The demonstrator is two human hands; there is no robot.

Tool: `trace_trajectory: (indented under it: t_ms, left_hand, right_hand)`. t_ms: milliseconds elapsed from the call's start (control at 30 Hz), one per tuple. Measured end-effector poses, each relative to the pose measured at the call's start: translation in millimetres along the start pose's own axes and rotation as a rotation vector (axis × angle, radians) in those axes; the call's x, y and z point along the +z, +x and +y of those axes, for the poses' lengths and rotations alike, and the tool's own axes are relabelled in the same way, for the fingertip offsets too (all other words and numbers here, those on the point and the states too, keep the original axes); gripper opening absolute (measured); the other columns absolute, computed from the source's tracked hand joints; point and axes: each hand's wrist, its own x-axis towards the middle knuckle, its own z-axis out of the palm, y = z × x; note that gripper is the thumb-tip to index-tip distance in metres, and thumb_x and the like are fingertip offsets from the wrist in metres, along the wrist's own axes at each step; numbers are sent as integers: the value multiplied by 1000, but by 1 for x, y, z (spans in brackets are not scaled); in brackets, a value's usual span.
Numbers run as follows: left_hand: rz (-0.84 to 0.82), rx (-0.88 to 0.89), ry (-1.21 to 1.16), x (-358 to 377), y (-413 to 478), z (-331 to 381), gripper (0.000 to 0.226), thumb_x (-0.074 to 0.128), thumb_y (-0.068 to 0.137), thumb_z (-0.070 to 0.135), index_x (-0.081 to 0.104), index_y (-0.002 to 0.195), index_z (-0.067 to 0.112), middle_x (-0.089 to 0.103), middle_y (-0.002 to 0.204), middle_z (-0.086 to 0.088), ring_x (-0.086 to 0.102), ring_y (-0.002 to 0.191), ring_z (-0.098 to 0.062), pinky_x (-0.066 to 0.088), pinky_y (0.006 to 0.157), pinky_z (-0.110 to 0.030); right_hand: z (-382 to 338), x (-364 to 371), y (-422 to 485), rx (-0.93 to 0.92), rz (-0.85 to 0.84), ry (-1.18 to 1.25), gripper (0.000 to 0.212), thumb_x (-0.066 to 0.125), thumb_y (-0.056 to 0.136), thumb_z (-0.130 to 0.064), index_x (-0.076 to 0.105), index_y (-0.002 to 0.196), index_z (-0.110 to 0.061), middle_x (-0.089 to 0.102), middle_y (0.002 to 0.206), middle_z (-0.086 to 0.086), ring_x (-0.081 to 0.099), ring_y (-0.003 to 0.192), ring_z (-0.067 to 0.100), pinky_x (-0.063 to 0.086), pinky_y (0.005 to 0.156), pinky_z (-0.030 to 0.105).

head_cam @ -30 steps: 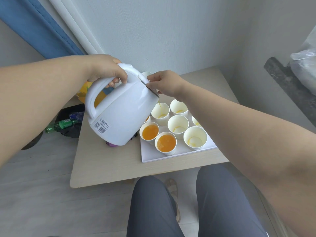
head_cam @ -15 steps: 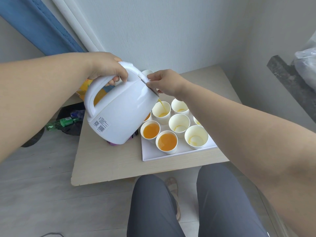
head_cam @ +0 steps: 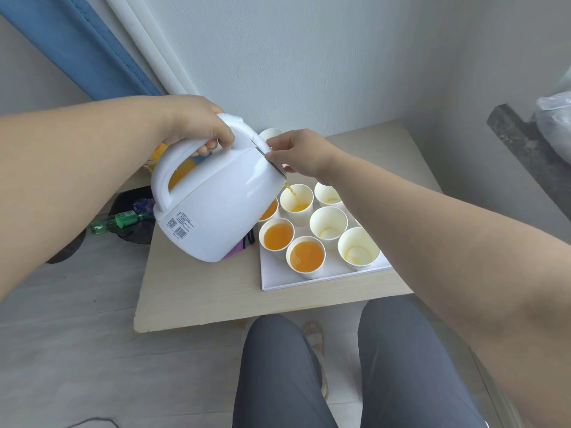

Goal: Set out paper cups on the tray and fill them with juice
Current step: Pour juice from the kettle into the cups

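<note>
A white jug (head_cam: 213,208) is tilted to the right over the white tray (head_cam: 309,278). My left hand (head_cam: 197,125) grips its handle at the top. My right hand (head_cam: 302,151) holds the lid edge by the spout. A thin stream of orange juice (head_cam: 292,193) runs into a paper cup (head_cam: 296,203) in the middle row. Two front cups (head_cam: 278,236) (head_cam: 306,256) hold juice nearly to the brim. A third full cup (head_cam: 269,210) shows partly behind the jug. Other cups (head_cam: 328,225) (head_cam: 358,251) hold only a little juice at the bottom.
The tray sits on a small light wooden table (head_cam: 200,291) against a white wall. One lone cup (head_cam: 271,133) stands behind the jug. A green bottle (head_cam: 119,220) and a dark bag lie on the floor to the left. My knees (head_cam: 278,375) are under the table's near edge.
The jug has tipped further and the juice stream into the middle cup has grown steadier. Both hands keep their hold.
</note>
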Motion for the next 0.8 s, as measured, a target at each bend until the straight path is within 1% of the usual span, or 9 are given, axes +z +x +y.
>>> trace_trajectory:
  t_ms: [100,167,200,333,433,600,800]
  left_hand:
    - [8,4,5,0,-2,0,12,58,82,1,52,88,9,44,58,-10,39,46,-20,37,49,-23]
    - [10,10,14,-1,-3,0,13,58,81,0,53,89,8,45,58,-10,40,47,-21,37,51,-24]
    - [11,13,18,-1,-4,0,13,58,81,0,53,90,8,45,58,-10,40,48,-21,37,51,-24]
    - [19,20,37,-3,-7,1,12,59,80,1,53,87,8,46,59,-11,40,48,-21,38,52,-25]
    - [33,26,65,-4,-8,2,11,60,79,1,53,82,8,47,58,-11,41,47,-21,39,53,-26]
    - [49,39,87,-5,-10,4,12,61,78,1,52,77,9,47,58,-11,41,47,-22,39,54,-26]
    - [50,44,100,-8,-14,5,11,62,77,2,54,82,8,49,57,-10,43,46,-21,41,54,-26]
  right_hand:
    - [-1,1,-2,-11,-10,6,25,65,87,-15,70,111,-10,66,117,13,60,95,18,48,100,42]
    - [-2,2,-3,-6,-18,10,27,64,88,-13,68,114,-8,65,120,14,62,101,24,48,99,43]
    - [-2,2,-3,-6,-22,9,28,64,89,-13,67,116,-7,65,121,14,62,103,24,48,99,42]
    - [-3,2,-5,-8,-27,22,30,64,89,-13,65,119,-7,64,122,13,60,100,20,49,97,37]
    - [-5,2,-6,-7,-28,39,30,64,89,-11,65,119,-7,64,122,13,58,95,15,49,94,35]
    - [-6,1,-8,-6,-14,72,31,64,89,-10,65,119,-6,63,124,14,56,93,15,50,92,33]
    - [-6,1,-9,-5,-22,89,30,64,89,-9,65,119,-6,64,123,13,57,93,15,50,91,32]
